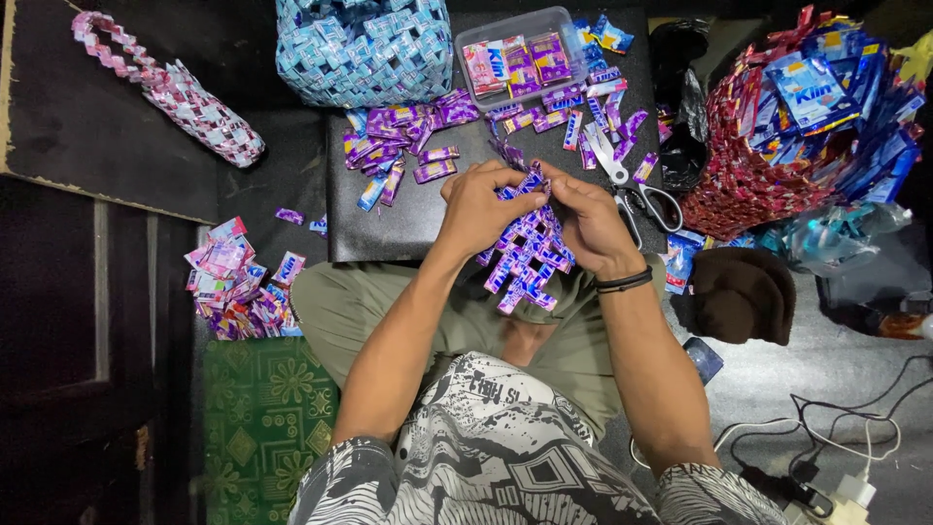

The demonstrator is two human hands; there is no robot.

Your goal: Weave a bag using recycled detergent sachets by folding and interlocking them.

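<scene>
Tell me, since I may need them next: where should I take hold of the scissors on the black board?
Grip the scissors by the looped handles, coming from the right hand side. The handles lie bare near that wrist, while the blades point away into the folded wrappers.

Folded purple wrappers (403,146) lay scattered at upper centre beside a clear box (520,53) of pink and purple sachets. Blue and white sachets (812,92) filled the upper right; pink wrappers (233,282) were heaped at left.

Dark floor (836,369), dim room, light from above. Black board (408,219) serving as tabletop. Green patterned mat (258,418) lower left. Dark wooden panel (68,292) at left. Cables, white plug (855,486) lower right.
</scene>
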